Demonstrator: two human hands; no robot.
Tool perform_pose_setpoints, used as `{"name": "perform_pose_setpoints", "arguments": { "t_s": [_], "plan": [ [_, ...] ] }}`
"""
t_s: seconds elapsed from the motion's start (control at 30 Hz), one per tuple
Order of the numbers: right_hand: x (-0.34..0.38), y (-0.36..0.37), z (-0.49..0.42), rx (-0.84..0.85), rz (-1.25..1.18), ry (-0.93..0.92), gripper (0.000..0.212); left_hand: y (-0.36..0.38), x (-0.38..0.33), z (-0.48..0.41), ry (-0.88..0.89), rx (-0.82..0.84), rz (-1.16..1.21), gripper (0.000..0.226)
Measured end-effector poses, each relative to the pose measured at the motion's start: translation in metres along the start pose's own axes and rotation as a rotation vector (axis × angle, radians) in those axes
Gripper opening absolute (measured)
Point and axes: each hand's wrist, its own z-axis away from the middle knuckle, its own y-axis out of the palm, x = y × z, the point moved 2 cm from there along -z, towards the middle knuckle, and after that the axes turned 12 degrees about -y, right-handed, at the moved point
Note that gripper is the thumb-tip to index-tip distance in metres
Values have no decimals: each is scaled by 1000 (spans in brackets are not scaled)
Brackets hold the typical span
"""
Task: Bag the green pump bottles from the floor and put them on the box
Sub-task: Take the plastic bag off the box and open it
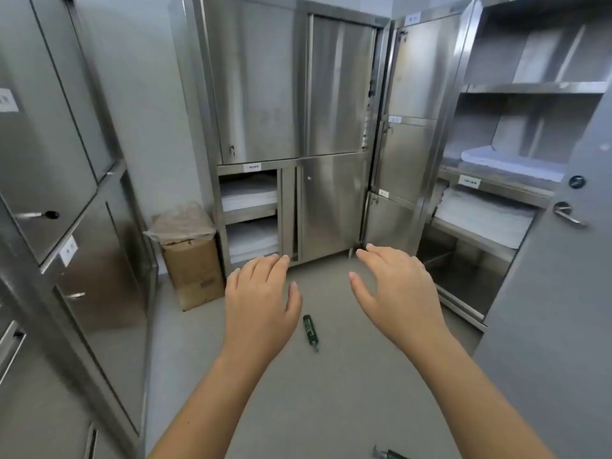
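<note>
A dark green pump bottle (310, 332) lies on its side on the grey floor, between my two hands and below them in the view. A second green bottle (390, 454) is partly cut off at the bottom edge. My left hand (260, 301) is stretched forward, palm down, fingers apart, holding nothing. My right hand (397, 289) is also stretched out, palm down and empty. A brown cardboard box (193, 270) stands on the floor at the left against the wall, with clear plastic bags (180, 223) lying on its top.
Steel cabinets (291, 94) line the back wall, with folded white linen (249, 197) on open shelves. More steel lockers (49, 160) stand close on the left. Open shelving (490, 207) and a grey door (563, 293) with a lever handle are on the right. The floor strip is narrow.
</note>
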Motion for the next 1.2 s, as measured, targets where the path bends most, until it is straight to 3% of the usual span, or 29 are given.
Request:
{"name": "perform_pose_setpoints", "arguments": {
  "t_s": [0.37, 0.63, 0.97, 1.2],
  "plan": [
    [88, 133, -74, 25, -86, -10, 34, 38, 169, -61, -120, 68, -52, 46],
    [125, 208, -109, 99, -136, -114, 31, 77, 236, -84, -285, 124, -5, 48],
    [106, 339, -181, 213, -289, -129, 32, 153, 303, -148, -474, 152, -59, 48],
    [31, 466, -332, 261, -363, -201, 35, 255, 321, -297, -597, 255, -69, 47]
  ]
}}
